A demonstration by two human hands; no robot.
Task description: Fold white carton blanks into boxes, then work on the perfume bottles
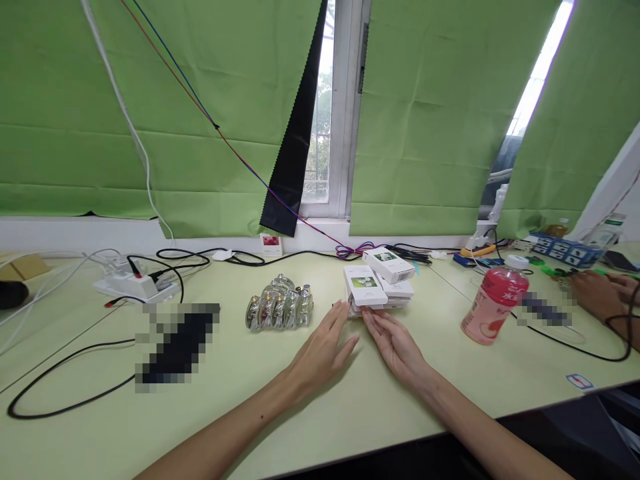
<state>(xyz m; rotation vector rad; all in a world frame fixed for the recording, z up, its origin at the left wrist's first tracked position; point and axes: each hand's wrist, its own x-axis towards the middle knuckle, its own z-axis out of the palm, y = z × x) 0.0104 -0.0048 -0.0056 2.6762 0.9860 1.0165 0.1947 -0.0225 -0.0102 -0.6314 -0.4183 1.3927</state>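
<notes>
Several small flat white boxes (367, 298) with green pictures on them lie in a loose pile in front of me. Another white box (401, 270) rests at an angle on top at the back. My left hand (323, 350) is at the pile's near left corner, its fingers stretched out and its thumb apart. At the pile's front edge, the fingertips of my right hand (397, 343) touch the lower boxes, fingers extended. Neither hand is closed round a box. Left of the pile sits a cluster of shiny, clear-wrapped rounded items (280, 307), whose kind I cannot make out.
A pink drink bottle (493, 303) stands to the right, near another person's hands (597, 293). On the left are a power strip (135, 287), black cables and a blurred dark object (177, 347). A small box (271, 245) leans against the back wall.
</notes>
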